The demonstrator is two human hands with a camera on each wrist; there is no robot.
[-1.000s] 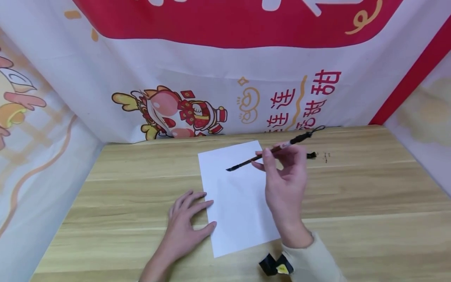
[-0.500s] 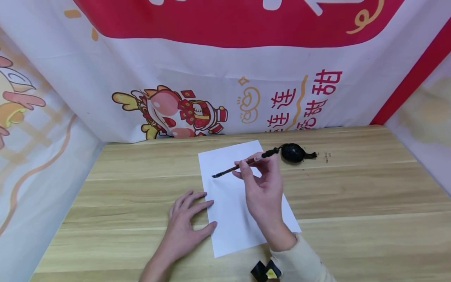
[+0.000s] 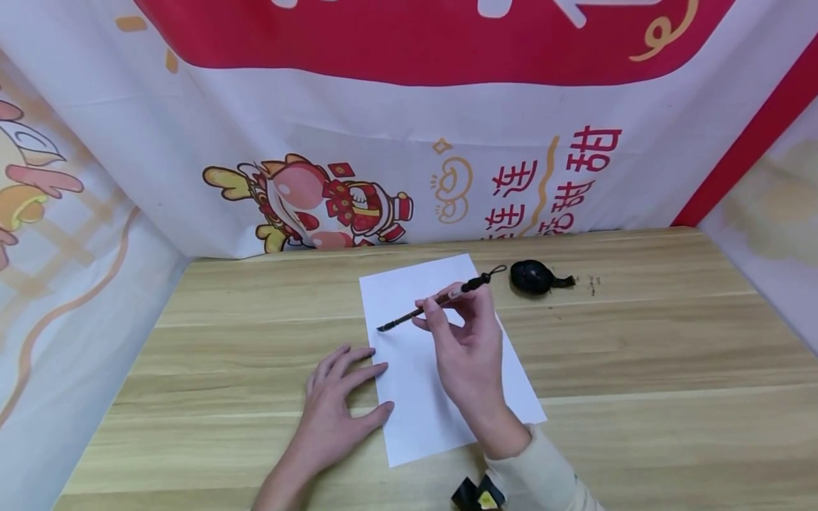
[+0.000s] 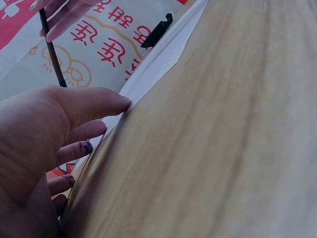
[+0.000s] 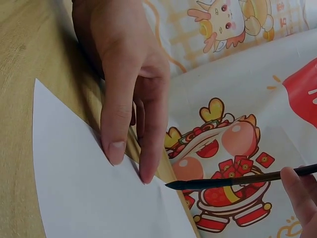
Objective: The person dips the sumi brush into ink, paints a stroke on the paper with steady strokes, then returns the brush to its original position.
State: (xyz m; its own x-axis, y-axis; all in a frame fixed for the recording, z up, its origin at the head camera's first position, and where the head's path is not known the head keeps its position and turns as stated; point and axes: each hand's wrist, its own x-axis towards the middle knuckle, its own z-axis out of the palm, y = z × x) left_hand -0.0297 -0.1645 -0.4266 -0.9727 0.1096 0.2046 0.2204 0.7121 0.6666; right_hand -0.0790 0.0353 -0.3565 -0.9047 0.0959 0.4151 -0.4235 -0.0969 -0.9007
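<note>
Wooden counter [image 3: 639, 341], banner behind: our left hand [image 3: 335, 411] is lying flat, pinning the paper [image 3: 415, 397]; our right hand [image 3: 469, 348] is pinching a brush [image 3: 434, 301] above it; ink dish [image 3: 529, 277] nearby.

The right hand [image 3: 469, 355] comes out of a cream, soft-looking knitted sleeve [image 3: 543, 472] whose cuff ends at the wrist, and just beside that cuff, on the side nearer the left hand, sits a small black device with a yellow patch [image 3: 478, 495] on it. The left hand [image 3: 335, 411] is bare, and no sleeve shows on its forearm as far as the head view reaches. In the left wrist view one fingertip [image 4: 85, 147] of that hand carries a dark smudge at the nail.
</note>
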